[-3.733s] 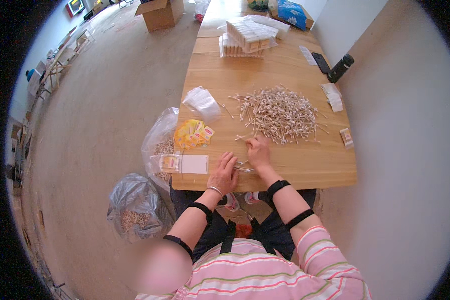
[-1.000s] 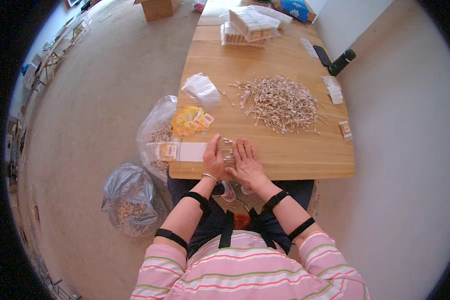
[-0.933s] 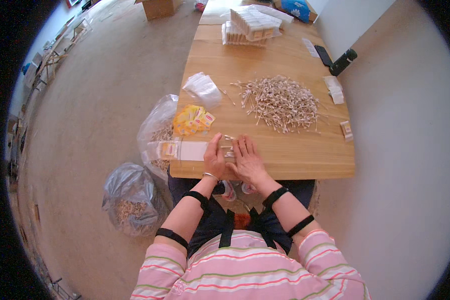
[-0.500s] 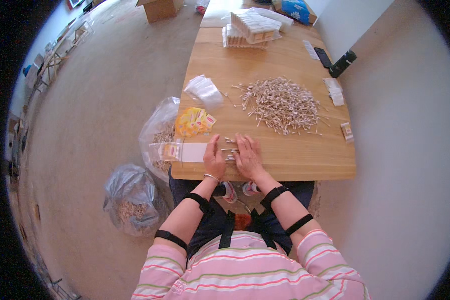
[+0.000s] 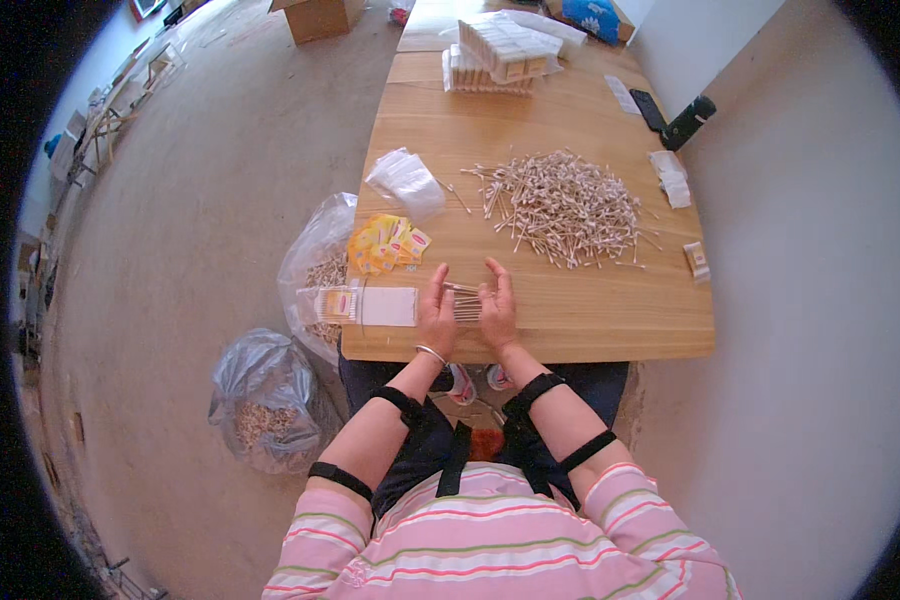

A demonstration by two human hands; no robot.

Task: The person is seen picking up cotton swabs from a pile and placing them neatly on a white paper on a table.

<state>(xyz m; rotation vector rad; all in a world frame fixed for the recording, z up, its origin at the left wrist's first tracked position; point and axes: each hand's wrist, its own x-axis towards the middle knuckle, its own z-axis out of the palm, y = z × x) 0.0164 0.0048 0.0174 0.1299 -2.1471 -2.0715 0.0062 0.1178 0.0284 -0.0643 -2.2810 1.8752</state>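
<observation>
Close to the table's near edge, a small row of cotton swabs (image 5: 467, 304) lies side by side between my two hands. My left hand (image 5: 436, 312) is at the row's left ends, its fingers stretched out and its palm turned inward. Facing it at the right ends is my right hand (image 5: 497, 308), also with fingers extended. Neither hand is closed around the swabs. Just left of my left hand are a white card (image 5: 389, 306) and a clear packet of swabs (image 5: 336, 304) with a yellow label. A large loose heap of swabs (image 5: 567, 208) lies farther off to the right.
Yellow printed cards (image 5: 388, 244) and clear plastic bags (image 5: 406, 182) lie at the table's left. Packed swab bundles (image 5: 510, 50) are stacked at the far end. Along the right edge are a phone (image 5: 647, 110) and a dark bottle (image 5: 689, 123). Bags of swabs (image 5: 270, 400) stand on the floor.
My right hand has shifted slightly right and turned palm inward, uncovering the swabs between my hands. My left hand has moved a little right, exposing more of the white card.
</observation>
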